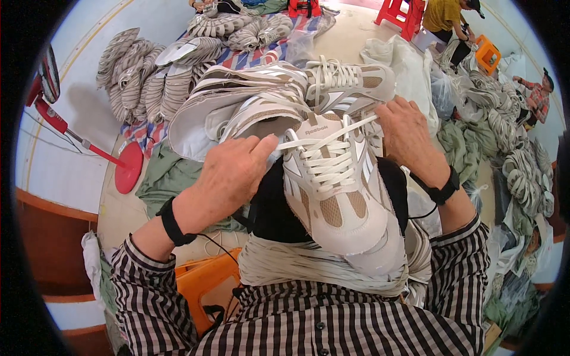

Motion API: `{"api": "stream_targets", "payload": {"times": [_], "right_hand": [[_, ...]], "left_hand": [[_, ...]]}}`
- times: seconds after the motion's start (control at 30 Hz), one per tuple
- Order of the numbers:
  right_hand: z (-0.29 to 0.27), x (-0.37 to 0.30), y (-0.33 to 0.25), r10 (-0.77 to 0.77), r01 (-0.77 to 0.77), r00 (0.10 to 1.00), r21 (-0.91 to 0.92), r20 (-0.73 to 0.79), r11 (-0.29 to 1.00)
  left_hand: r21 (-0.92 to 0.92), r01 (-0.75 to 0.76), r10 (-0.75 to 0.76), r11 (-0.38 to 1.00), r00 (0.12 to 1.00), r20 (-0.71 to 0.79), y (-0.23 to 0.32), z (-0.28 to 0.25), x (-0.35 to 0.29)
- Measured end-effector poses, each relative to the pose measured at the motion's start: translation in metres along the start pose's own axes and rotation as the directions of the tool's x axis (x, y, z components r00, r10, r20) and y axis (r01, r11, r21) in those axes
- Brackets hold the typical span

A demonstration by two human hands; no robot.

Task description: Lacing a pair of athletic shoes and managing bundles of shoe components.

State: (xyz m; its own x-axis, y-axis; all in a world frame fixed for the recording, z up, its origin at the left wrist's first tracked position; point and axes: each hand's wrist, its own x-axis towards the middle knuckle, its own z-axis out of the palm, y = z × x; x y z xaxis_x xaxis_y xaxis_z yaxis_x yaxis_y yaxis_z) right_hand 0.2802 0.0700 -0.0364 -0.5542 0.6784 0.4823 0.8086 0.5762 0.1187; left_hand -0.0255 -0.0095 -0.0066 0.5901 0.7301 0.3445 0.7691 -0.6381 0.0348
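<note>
On my lap lies a beige and tan shoe upper point(338, 216), its toe pointing toward me. A cream shoelace point(328, 161) zigzags down its front, and the two ends cross near the tongue. My left hand point(228, 178) pinches one end beside the collar. The other end runs out to my right hand point(408, 133), which is closed on it; both ends look taut. Part of another upper point(383, 255) shows underneath. Behind the collar rests a second laced upper point(368, 83), next to a stack of nested uppers point(237, 89). Across my lap lies a thick bundle of cream laces point(317, 270).
Bundled uppers point(127, 77) are piled at the back left on a striped sheet. A red-based stand fan point(127, 166) is to the left. An orange stool point(205, 282) sits by my left side. Two people point(442, 18) are at the far right, among more bundles point(510, 124).
</note>
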Motion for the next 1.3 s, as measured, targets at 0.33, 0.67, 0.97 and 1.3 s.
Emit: {"api": "stream_targets", "payload": {"times": [0.33, 0.67, 0.97, 1.3], "right_hand": [[-0.001, -0.019, 0.037, 0.159, -0.159, 0.983, -0.004, 0.087, 0.987], [0.019, -0.048, 0.084, 0.203, -0.228, 0.969, 0.185, 0.142, 0.956], [0.009, -0.093, 0.124, 0.382, -0.420, 0.905, 0.253, 0.189, 0.871], [-0.002, -0.189, 0.201, 0.562, -0.564, 0.825, 0.118, 0.057, 0.817]], "left_hand": [[0.026, 0.075, -0.079, 0.997, 0.974, 0.214, -0.007, -0.016, -0.016], [0.144, 0.119, -0.153, 0.982, 0.956, 0.251, -0.016, -0.002, -0.024], [0.214, 0.273, -0.337, 0.938, 0.861, 0.380, 0.004, -0.028, -0.090], [0.464, 0.409, -0.571, 0.786, 0.769, 0.288, -0.064, -0.025, -0.184]]}}
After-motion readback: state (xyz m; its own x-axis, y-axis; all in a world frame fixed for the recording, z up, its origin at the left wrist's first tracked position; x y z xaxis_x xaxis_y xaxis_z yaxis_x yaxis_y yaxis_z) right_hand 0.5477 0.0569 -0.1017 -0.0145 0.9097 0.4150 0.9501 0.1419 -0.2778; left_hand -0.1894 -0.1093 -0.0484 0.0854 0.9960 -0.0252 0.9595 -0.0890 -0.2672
